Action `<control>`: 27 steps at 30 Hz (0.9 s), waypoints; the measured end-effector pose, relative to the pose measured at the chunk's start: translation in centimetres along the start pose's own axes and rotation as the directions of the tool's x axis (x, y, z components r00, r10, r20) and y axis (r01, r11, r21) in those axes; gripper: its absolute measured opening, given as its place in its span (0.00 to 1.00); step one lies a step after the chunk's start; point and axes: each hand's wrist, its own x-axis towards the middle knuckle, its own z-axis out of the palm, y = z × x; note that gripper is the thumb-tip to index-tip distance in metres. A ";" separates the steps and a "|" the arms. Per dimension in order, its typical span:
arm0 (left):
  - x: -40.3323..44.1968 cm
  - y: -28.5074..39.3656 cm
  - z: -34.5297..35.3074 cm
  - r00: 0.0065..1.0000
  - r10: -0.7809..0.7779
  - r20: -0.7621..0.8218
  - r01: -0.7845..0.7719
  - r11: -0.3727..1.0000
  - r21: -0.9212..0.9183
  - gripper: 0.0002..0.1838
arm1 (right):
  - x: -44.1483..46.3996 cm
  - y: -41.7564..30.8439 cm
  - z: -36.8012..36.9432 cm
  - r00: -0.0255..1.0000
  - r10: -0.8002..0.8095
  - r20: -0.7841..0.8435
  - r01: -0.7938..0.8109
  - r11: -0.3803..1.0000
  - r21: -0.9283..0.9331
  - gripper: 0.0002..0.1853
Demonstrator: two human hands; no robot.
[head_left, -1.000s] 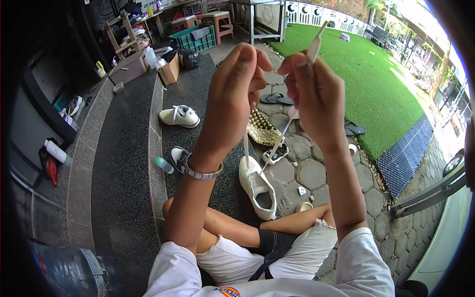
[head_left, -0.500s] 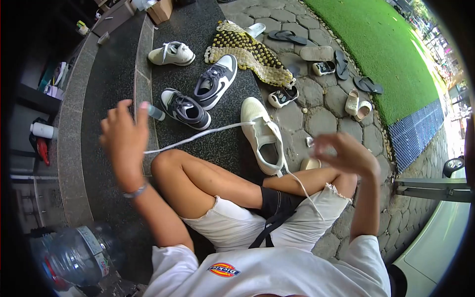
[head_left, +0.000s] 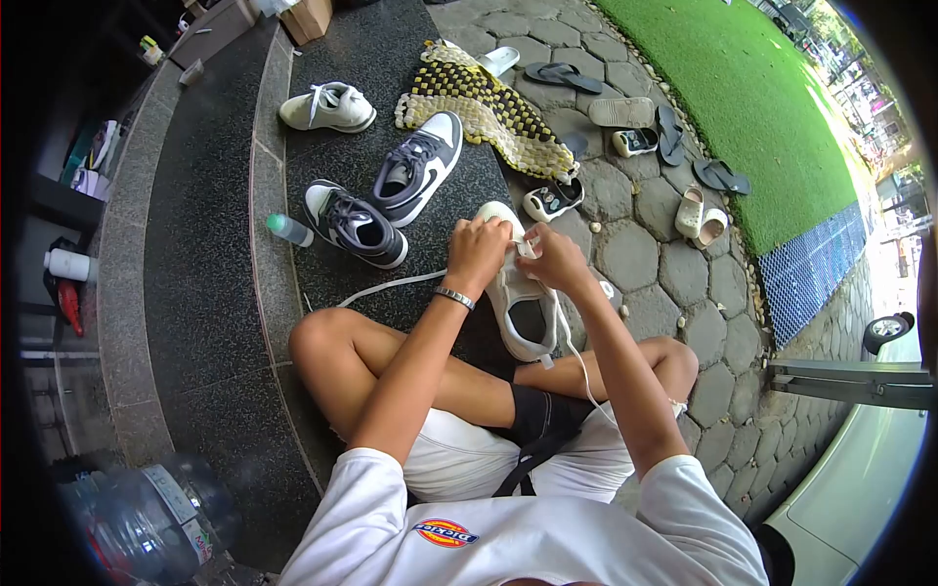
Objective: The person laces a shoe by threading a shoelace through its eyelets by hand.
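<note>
A white sneaker (head_left: 539, 344) lies in front of my crossed legs, its toe pointing away from me. My left hand (head_left: 477, 256) is closed at the left side of its lacing area, fingertips curled against the upper. From the right, my right hand (head_left: 555, 258) pinches the white material by the front eyelets; whether lace is caught there too is hard to see. One end of the white shoelace (head_left: 391, 284) trails left across the dark step, and the other runs down beside the shoe's opening onto my leg. My fingers cover the front eyelets.
A grey-and-white sneaker pair (head_left: 418, 168) and another white sneaker (head_left: 328, 107) stand on the step, near a small bottle (head_left: 290, 230). Beyond are a woven mat (head_left: 489, 107) and several sandals on stone paving (head_left: 630, 249). A large water bottle (head_left: 147, 518) lies lower left.
Both hands were apart in the air on either side of the shoe. They have come together on its front, and their fingers have closed there.
</note>
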 end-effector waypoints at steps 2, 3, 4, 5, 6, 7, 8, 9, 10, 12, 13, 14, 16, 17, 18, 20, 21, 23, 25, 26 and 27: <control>0.3 -0.3 0.6 0.987 -0.157 0.015 0.157 0.969 -0.191 0.10 | 0.1 0.4 0.3 1.000 0.008 -0.004 -0.008 0.999 0.038 0.25; 0.4 -0.3 0.9 0.972 -0.233 0.035 0.234 0.930 -0.285 0.10 | 0.2 0.7 0.4 1.000 0.013 -0.004 -0.013 0.998 0.055 0.25; 0.5 -0.4 1.0 0.965 -0.261 0.006 0.250 0.917 -0.311 0.09 | 0.3 0.8 0.3 1.000 0.012 0.007 -0.013 0.998 0.057 0.24; 0.4 -0.5 1.0 0.957 -0.290 -0.019 0.267 0.903 -0.338 0.09 | 0.3 0.8 0.1 1.000 0.014 0.020 -0.016 0.998 0.060 0.24; 0.3 -0.6 0.9 0.947 -0.318 -0.044 0.282 0.888 -0.363 0.09 | 0.2 0.9 0.0 0.999 0.015 0.032 -0.017 0.998 0.065 0.24; 0.2 -0.5 0.6 0.936 -0.349 -0.053 0.303 0.870 -0.388 0.09 | 0.2 0.9 0.2 0.999 0.021 0.026 -0.022 0.999 0.038 0.24; 0.0 -0.4 0.2 0.924 -0.378 -0.063 0.321 0.853 -0.412 0.08 | 0.1 0.8 0.3 1.000 0.024 0.019 -0.025 1.000 0.013 0.24; 0.0 -0.3 -0.3 0.911 -0.406 -0.073 0.337 0.835 -0.435 0.08 | 0.0 0.8 0.4 1.000 0.028 0.010 -0.028 1.000 -0.013 0.24; -0.1 -0.8 -0.9 0.890 -0.439 -0.124 0.351 0.832 -0.430 0.07 | -0.2 1.1 0.7 0.999 0.017 -0.030 -0.017 1.000 -0.001 0.24; -0.9 -1.1 -3.3 0.894 -0.421 -0.154 0.325 0.845 -0.425 0.06 | -0.5 1.8 1.6 0.994 -0.006 -0.111 0.009 1.000 0.024 0.24; -1.5 -1.3 -4.0 0.890 -0.426 -0.160 0.323 0.839 -0.438 0.06 | -0.8 1.6 1.6 0.993 0.013 -0.115 -0.006 0.998 0.062 0.24; -2.4 -2.4 -3.4 0.908 -0.404 -0.109 0.323 0.842 -0.431 0.14 | -1.1 1.4 1.6 0.993 0.030 -0.115 -0.019 0.995 0.100 0.24; -3.4 -3.5 -0.7 0.795 -0.525 0.305 0.596 0.771 -0.225 0.31 | -1.5 0.7 1.8 0.991 0.052 -0.125 -0.035 0.991 0.133 0.24; -3.8 -3.8 0.2 0.664 -0.573 0.481 0.684 0.724 -0.082 0.40 | -1.7 0.4 2.0 0.988 0.057 -0.140 -0.039 0.991 0.126 0.25; -5.0 -3.1 1.4 0.485 -0.456 0.746 0.873 0.307 -0.380 0.57 | -1.9 0.1 2.0 0.986 0.061 -0.157 -0.043 0.992 0.117 0.25; -5.7 -1.8 4.6 0.529 -0.560 0.637 0.802 0.084 -0.591 0.43 | -2.2 0.1 2.8 0.978 0.079 -0.195 -0.066 0.995 0.069 0.31; -5.3 -1.9 6.7 0.536 -0.654 0.533 0.735 0.052 -0.676 0.38 | -1.9 0.1 3.1 0.973 0.077 -0.220 -0.069 0.997 0.043 0.33; -4.5 -0.8 6.7 0.634 -0.748 0.196 0.569 0.280 -0.773 0.22 | -1.1 0.3 3.4 0.992 0.110 -0.058 -0.113 0.993 -0.040 0.39; -3.7 -0.7 6.2 0.669 -0.695 0.266 0.402 0.037 -0.915 0.16 | -0.6 0.8 3.7 0.988 0.146 0.058 -0.142 0.987 -0.070 0.43; -3.3 -0.7 5.8 0.692 -0.662 0.288 0.294 -0.105 -0.950 0.15 | -0.4 1.1 4.0 0.983 0.155 0.095 -0.150 0.987 -0.057 0.44; -2.8 -0.7 5.4 0.717 -0.627 0.304 0.185 -0.249 -0.951 0.14 | -0.2 1.3 4.4 0.978 0.163 0.133 -0.158 0.986 -0.043 0.46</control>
